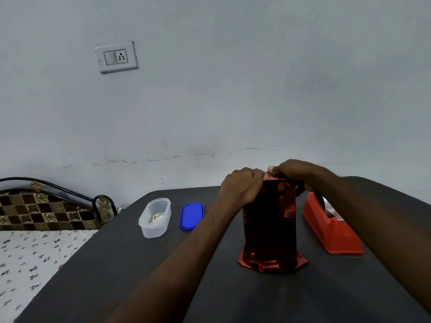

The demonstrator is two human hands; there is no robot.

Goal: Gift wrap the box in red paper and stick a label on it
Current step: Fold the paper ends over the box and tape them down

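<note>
Crumpled red paper (271,263) flares on the dark table (140,276) under the upright wrapped box (270,220). At its top, left hand (241,186) and right hand (291,172) pinch the paper's upper edge. Beside it stands a red tape dispenser (331,227).

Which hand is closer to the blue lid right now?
Left. The left hand grips the top of the red-wrapped box, just right of the blue lid. The right hand holds the box top on its far side, farther from the lid.
</note>
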